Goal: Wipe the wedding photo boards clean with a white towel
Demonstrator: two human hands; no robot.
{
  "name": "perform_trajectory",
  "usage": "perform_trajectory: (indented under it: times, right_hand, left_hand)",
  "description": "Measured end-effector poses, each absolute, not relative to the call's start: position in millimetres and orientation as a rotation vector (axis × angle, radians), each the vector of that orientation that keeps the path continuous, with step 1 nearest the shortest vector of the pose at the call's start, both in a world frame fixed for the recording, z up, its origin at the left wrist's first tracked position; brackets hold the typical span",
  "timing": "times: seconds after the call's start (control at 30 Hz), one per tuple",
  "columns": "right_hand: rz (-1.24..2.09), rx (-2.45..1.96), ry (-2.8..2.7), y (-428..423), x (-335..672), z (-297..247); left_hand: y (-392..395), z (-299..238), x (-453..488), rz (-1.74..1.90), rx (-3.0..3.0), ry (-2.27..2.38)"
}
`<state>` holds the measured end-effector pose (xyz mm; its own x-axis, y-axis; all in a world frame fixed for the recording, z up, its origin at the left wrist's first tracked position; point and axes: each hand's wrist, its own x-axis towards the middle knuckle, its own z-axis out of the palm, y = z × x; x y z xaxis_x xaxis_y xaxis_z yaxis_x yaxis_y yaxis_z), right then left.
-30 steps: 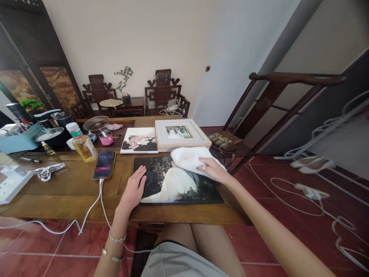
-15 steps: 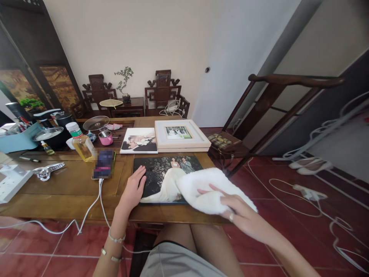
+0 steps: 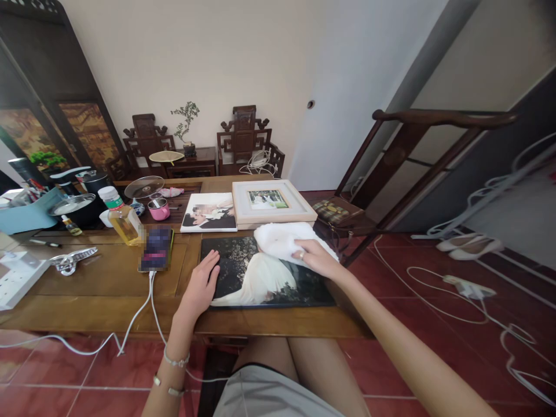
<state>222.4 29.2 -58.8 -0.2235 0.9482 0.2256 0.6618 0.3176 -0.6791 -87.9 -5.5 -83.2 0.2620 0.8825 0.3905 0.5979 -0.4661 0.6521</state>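
Note:
A dark wedding photo panel (image 3: 243,272) lies flat near the front edge of the wooden table. My left hand (image 3: 203,282) rests on its left edge, fingers stretched out. Bunched under my right hand (image 3: 313,256) is a white fluffy cloth (image 3: 282,239), which covers the panel's upper right part and hides the couple's heads. The fingers of that hand are closed on the cloth. Just beyond the panel lie a smaller white-edged photo (image 3: 208,213) and a pale picture frame (image 3: 273,202), stacked on another.
Left on the table are a charging phone (image 3: 156,249), a bottle of yellow liquid (image 3: 124,220), a pink cup (image 3: 159,209), a silver clip (image 3: 72,260) and a power strip (image 3: 21,275). A wooden chair (image 3: 399,145) holding a bag stands at right. Cables run over the floor.
My right hand has moved the cloth away from me, from the panel's lower right to its upper right. The lower right of the photo now shows. My left hand has stayed put.

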Motion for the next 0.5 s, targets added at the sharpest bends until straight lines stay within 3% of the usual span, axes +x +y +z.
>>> perform_trajectory:
  times: [0.17,0.5]
  right_hand:
    - [0.549,-1.427,-1.953,29,217,-61]
    - [0.718,-1.486,-2.027,-89,236,-72]
  left_hand:
    - [-6,-82,-88,1.036,2.163,1.369]
    - [-7,-82,-86,1.039,2.162,1.366]
